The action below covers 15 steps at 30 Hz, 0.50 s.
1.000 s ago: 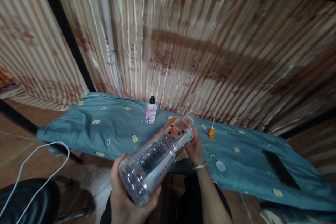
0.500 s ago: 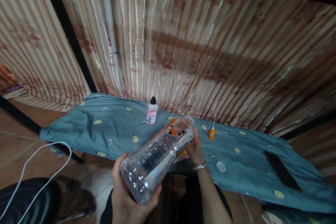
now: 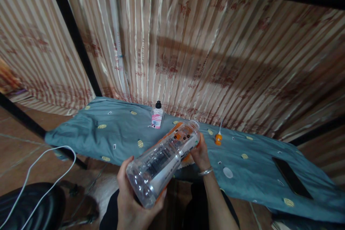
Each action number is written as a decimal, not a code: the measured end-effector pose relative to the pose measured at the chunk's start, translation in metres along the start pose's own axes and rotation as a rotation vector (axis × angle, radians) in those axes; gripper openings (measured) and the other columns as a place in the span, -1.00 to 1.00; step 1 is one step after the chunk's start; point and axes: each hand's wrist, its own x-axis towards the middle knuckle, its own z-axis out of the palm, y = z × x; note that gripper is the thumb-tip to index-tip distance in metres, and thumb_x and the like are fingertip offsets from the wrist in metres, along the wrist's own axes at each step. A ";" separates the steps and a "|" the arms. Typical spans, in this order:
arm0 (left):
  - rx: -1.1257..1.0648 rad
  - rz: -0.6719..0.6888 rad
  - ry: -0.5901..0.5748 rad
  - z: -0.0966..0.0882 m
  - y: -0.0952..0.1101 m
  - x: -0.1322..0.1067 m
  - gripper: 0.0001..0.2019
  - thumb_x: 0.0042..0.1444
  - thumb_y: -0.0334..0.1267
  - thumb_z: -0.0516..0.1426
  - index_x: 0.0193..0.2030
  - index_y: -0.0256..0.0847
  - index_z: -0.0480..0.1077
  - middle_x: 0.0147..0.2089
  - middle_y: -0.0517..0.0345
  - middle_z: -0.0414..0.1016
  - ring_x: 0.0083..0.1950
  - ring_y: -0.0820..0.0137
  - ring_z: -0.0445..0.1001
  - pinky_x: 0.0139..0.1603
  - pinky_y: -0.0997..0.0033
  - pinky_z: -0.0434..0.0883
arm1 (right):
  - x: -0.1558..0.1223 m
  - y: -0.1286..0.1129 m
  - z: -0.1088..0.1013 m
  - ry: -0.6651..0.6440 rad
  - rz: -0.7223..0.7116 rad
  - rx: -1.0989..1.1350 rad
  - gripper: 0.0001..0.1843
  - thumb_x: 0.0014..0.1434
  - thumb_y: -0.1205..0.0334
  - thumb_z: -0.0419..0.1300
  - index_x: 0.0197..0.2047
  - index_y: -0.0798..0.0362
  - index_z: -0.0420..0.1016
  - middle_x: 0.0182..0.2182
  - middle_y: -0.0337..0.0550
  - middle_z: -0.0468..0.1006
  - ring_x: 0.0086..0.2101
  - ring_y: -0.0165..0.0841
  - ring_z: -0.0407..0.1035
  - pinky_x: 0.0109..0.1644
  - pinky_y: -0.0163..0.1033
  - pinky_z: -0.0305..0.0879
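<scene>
A large clear plastic bottle [image 3: 161, 165] with an orange and white label lies tilted between my hands, its uncapped-looking neck toward the upper right. My left hand [image 3: 134, 201] is wrapped round the base end. Near the neck, my right hand [image 3: 199, 152] grips the far side, its fingers mostly hidden behind the bottle; a silver bracelet is on that wrist. Behind the bottle lies something orange with a frilled pale edge [image 3: 188, 161], partly hidden. On the cloth stand a small bottle [image 3: 156, 116] with a black cap and an orange pump head [image 3: 218, 139] with a pale tube.
A blue-green cloth [image 3: 121, 134] with yellow prints covers the low surface. A dark phone [image 3: 292, 178] and a white disc [image 3: 228, 172] lie on the right. A striped curtain [image 3: 175, 43] hangs behind; a white cable [image 3: 51, 183] and black stool [image 3: 32, 205] are at left.
The view has shifted slightly, so the surroundings sit a little further right and lower. Both hands keep their hold on the large bottle, with almost no other movement.
</scene>
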 end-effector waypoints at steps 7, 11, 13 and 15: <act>-0.001 -0.002 0.013 0.001 -0.001 0.000 -0.14 0.01 0.02 0.41 0.41 -0.16 0.22 -0.09 0.12 0.52 -0.26 0.28 0.60 -0.24 0.28 0.57 | 0.000 0.004 0.000 -0.005 0.015 0.018 -0.40 -0.03 0.09 0.51 0.06 -0.05 0.45 -0.05 -0.10 0.72 -0.09 -0.12 0.64 0.04 0.03 0.63; -0.004 -0.022 0.009 0.001 0.004 0.000 -0.15 0.01 -0.03 0.40 0.41 -0.16 0.22 -0.07 0.10 0.53 -0.25 0.29 0.60 -0.25 0.30 0.58 | 0.001 0.003 0.001 0.017 -0.004 -0.021 -0.44 -0.02 0.07 0.50 0.02 -0.04 0.44 -0.09 -0.07 0.72 -0.14 -0.15 0.64 -0.02 -0.02 0.63; 0.001 -0.026 0.004 0.000 0.005 0.000 -0.15 0.02 -0.02 0.39 0.42 -0.16 0.22 -0.05 0.08 0.53 -0.23 0.27 0.61 -0.22 0.28 0.59 | 0.001 0.002 0.000 0.019 -0.010 -0.039 -0.47 -0.01 0.06 0.50 -0.01 -0.05 0.45 -0.12 -0.10 0.71 -0.17 -0.16 0.63 -0.06 -0.04 0.63; 0.011 -0.020 0.002 -0.001 0.004 0.000 -0.14 0.00 -0.02 0.40 0.41 -0.16 0.23 -0.03 0.06 0.53 -0.21 0.25 0.62 -0.21 0.27 0.59 | 0.001 0.001 0.000 0.014 -0.016 -0.035 -0.48 -0.01 0.05 0.49 -0.02 -0.05 0.45 -0.14 -0.13 0.71 -0.19 -0.17 0.63 -0.08 -0.05 0.63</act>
